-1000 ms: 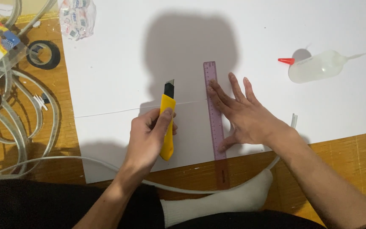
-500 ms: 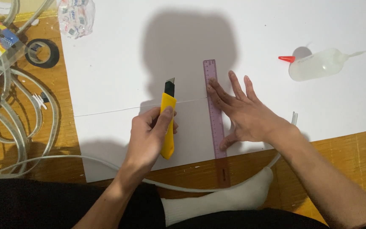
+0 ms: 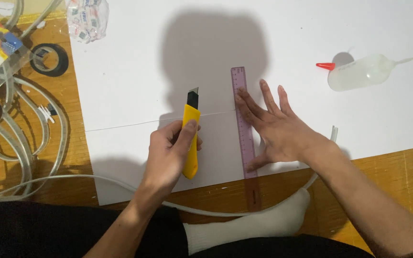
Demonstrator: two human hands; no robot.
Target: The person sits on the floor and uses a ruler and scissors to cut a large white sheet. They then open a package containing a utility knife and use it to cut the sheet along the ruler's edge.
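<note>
Nothing has shifted: left hand [image 3: 170,155] stays clamped on yellow plastic utility knife [image 3: 191,136], right hand [image 3: 276,129] spread flat pressing purple plastic ruler [image 3: 244,134]; clear squeeze bottle [image 3: 359,71] lies nearby

One knife [image 3: 191,134], one ruler [image 3: 245,138], one bottle [image 3: 359,71]

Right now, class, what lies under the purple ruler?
The purple ruler lies on the white sheet, its near end over the wooden floor. The right hand presses its edge, hiding the sheet beneath the palm.
</note>
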